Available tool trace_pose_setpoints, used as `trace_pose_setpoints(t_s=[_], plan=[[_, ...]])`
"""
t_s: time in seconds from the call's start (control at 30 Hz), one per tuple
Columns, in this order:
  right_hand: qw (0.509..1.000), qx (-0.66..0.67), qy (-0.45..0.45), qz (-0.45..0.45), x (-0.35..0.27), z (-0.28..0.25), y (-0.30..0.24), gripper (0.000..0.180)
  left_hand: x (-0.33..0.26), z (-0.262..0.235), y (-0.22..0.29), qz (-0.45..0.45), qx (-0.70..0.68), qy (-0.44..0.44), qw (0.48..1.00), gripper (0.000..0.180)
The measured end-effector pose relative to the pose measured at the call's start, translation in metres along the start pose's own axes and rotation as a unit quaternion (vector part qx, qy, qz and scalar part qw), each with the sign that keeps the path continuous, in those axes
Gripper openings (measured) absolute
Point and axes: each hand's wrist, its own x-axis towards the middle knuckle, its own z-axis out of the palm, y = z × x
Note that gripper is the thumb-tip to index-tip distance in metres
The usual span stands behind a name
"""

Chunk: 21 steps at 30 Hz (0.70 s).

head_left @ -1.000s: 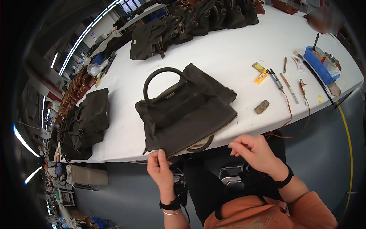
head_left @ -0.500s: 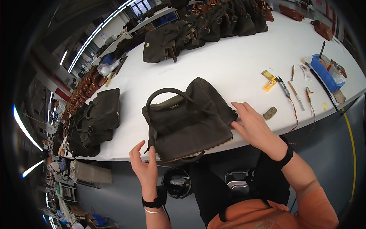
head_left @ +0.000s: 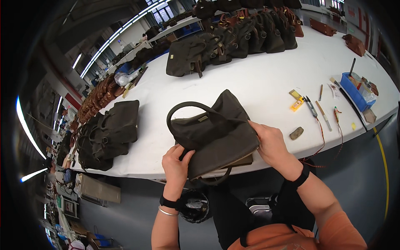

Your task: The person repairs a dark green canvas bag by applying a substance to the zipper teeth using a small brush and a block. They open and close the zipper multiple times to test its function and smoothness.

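A dark olive-brown leather handbag (head_left: 223, 150) lies on its side at the table's near edge. One curved handle rises from its far side, another hangs below the near edge, and a metal zipper runs along the near rim. My left hand (head_left: 177, 164) grips the bag's left end, thumb bent over the leather and fingertips partly hidden. At the opposite end, my right hand (head_left: 273, 143) holds the side with the thumb at the near corner. The fingers behind that side are partly out of sight.
Dark bags (head_left: 112, 129) are piled at the left, and a row of bags (head_left: 266, 33) stands at the back. Knives, cutters (head_left: 310, 106) and a stone-like block (head_left: 296, 133) lie at the right beside a blue bin (head_left: 354, 89). A waste bin (head_left: 193, 208) sits under the table.
My left hand has moved right and closed on the bag's left end. My right hand has taken hold of the other end. The bag's near rim looks slightly raised.
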Motion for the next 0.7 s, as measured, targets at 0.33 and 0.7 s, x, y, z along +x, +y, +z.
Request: trace_pose_setpoints(t_s=[0.33,0.7], plan=[[0.98,-0.132,-0.137,-0.053,-0.022,-0.075,-0.025,0.076,-0.011,-0.047,0.0,0.147,-0.022,0.133,0.98,0.043],[0.943,0.007,-0.333,0.02,0.042,-0.111,-0.002,0.062,0.015,-0.079,-0.012,-0.084,-0.238,-0.145,0.957,0.058]])
